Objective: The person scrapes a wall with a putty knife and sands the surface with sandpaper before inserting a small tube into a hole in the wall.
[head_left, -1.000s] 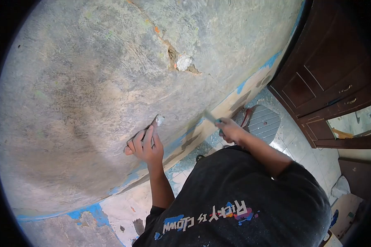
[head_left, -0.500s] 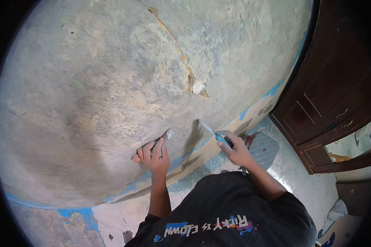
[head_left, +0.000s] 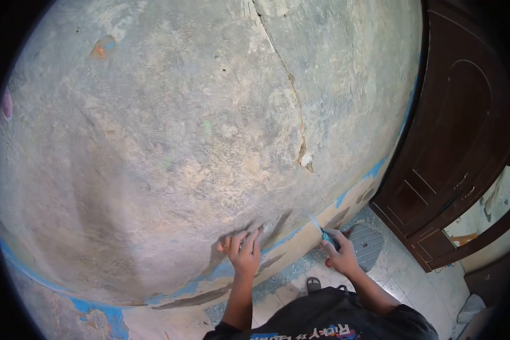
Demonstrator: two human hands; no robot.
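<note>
A grey, rough plaster wall [head_left: 170, 113] fills most of the view. Down it runs a crack [head_left: 296, 93], widening into a broken hole with a white lump [head_left: 306, 160] at its lower end. Low on the wall, my left hand [head_left: 245, 253] rests with its fingers spread; something white shows by the index fingertip. To its right, my right hand [head_left: 342, 253] is wrapped round the teal handle of a putty knife [head_left: 315, 223]. The knife's pale, narrow blade points up and left, close to the wall just above a blue paint strip.
A grey ribbed stool [head_left: 368, 241] stands on the tiled floor [head_left: 386, 277] beyond my right hand. Dark wooden furniture [head_left: 456, 130] with a mirror [head_left: 481, 207] lines the right side. A sandalled foot [head_left: 313, 283] shows below.
The view has tilted up the wall, so the crack and both hands appear lower and further right. My right hand still holds the putty knife; my left hand remains at the wall.
</note>
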